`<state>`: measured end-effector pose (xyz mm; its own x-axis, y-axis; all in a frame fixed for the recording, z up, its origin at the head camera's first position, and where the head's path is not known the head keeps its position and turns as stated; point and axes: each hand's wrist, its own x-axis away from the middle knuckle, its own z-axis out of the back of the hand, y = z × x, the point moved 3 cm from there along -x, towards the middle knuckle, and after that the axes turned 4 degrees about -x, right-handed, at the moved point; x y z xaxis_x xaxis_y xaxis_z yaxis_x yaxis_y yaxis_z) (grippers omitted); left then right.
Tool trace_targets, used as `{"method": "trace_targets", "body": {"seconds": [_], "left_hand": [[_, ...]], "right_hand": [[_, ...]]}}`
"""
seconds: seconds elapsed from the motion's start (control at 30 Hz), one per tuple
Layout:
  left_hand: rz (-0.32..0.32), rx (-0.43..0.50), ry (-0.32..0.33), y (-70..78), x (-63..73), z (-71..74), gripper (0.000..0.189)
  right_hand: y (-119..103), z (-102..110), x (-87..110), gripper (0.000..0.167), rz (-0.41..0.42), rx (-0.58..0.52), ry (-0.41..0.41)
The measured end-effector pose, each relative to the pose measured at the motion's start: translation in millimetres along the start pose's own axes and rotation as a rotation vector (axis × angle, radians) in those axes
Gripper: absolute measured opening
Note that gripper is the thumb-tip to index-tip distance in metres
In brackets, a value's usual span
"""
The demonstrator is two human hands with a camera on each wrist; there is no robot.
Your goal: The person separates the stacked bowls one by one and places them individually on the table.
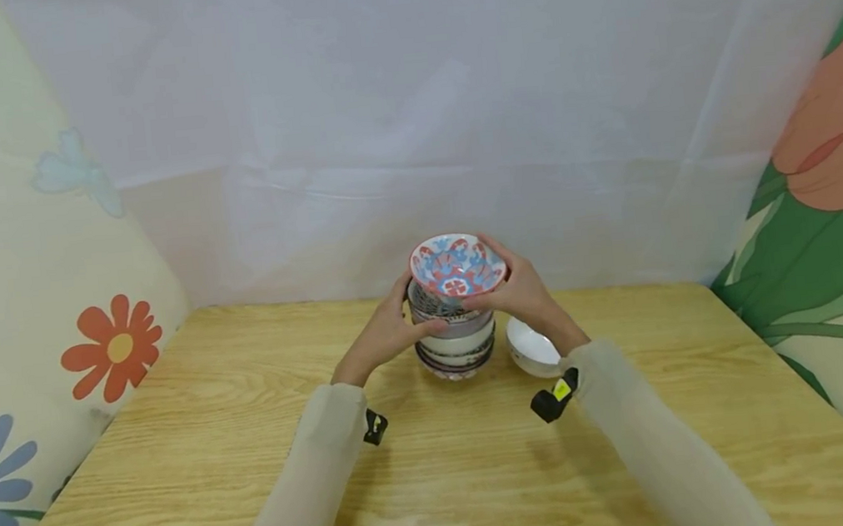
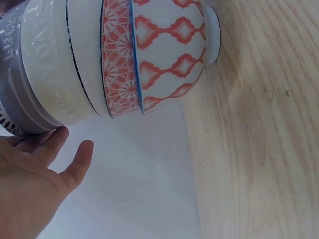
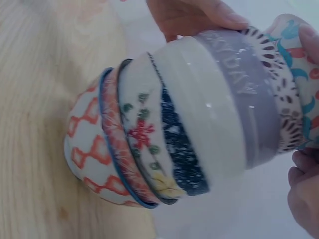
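Observation:
A tall stack of nested bowls [image 1: 459, 345] stands at the back of the table. My right hand [image 1: 520, 294] grips a bowl with red and blue flowers [image 1: 458, 265] by its right side, thumb in front. This bowl tilts at the top of the stack, its inside facing me. My left hand [image 1: 386, 334] holds the stack's upper left side, thumb across the front. In the right wrist view, its fingers lie along a grey bowl with raised letters [image 3: 244, 94], below a dark-spotted bowl [image 3: 284, 99]. Lowest is a white bowl with red diamonds [image 2: 169, 55].
A separate white bowl [image 1: 532, 347] sits on the wooden table [image 1: 440, 478] just right of the stack, beneath my right forearm. White cloth [image 1: 380, 133] hangs behind the table. Flower-printed cloths border the left and right sides.

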<state>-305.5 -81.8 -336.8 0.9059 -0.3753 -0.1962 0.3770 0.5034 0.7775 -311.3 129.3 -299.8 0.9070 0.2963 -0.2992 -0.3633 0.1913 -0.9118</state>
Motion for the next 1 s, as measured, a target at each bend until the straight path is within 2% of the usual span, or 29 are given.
{"method": "trace_targets", "body": {"seconds": [0.17, 0.5, 0.8, 1.0], "left_hand": [[0.004, -0.014, 0.010, -1.7, 1.1, 1.3, 0.099], [0.017, -0.015, 0.003, -3.7, -0.9, 1.5, 0.103], [-0.021, -0.028, 0.014, 0.0, -1.1, -0.3, 0.096], [-0.014, -0.027, 0.020, 1.3, -3.0, -1.9, 0.096]], "right_hand": [[-6, 8, -0.2, 0.100, 0.004, -0.011, 0.024], [-18, 26, 5.1, 0.101, -0.003, 0.020, 0.058], [-16, 42, 14.0, 0.100, -0.023, -0.002, 0.076], [-14, 59, 23.8, 0.097, -0.029, 0.010, 0.100]]}}
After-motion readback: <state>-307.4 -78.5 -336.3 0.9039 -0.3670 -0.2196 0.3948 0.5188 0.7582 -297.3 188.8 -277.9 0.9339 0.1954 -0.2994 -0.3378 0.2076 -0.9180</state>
